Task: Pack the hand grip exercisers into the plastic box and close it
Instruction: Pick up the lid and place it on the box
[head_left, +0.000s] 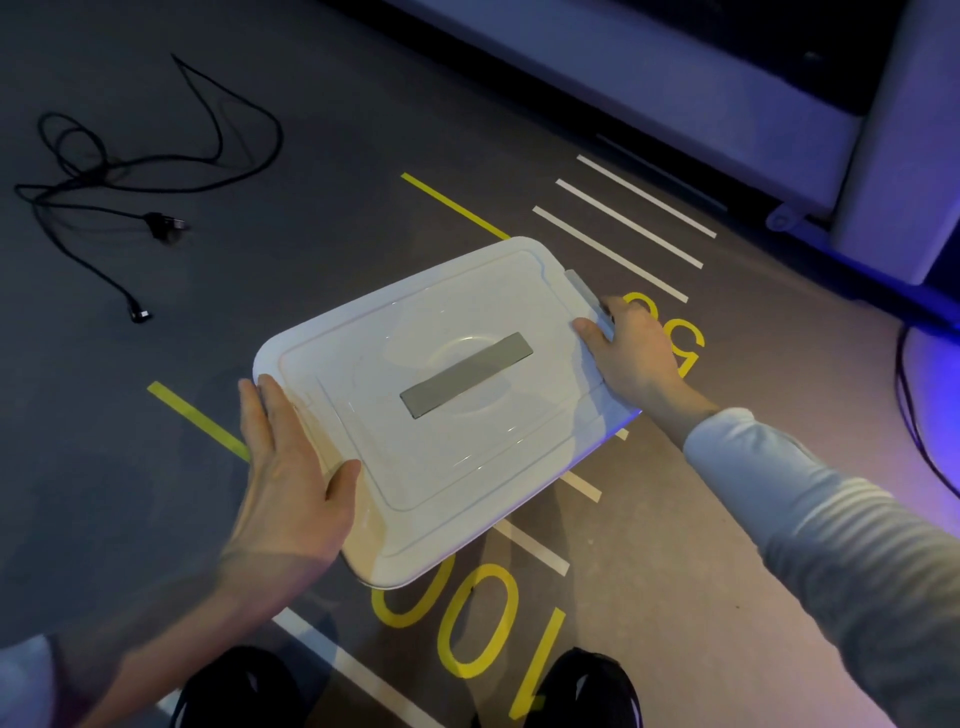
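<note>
closing step | left hand (291, 467) lying flat on lid (441, 405), right hand (628, 348) gripping far-right latch (584, 291) | next: snapping latches down

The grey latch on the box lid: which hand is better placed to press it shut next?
Probably the right hand: its fingers already rest on the grey latch. The left hand holds the lid's opposite edge.

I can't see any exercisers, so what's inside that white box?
That can't be seen: the white lid covers the plastic box fully and is opaque. Only a grey strip shows on top, with the left hand and right hand at its ends.
</note>
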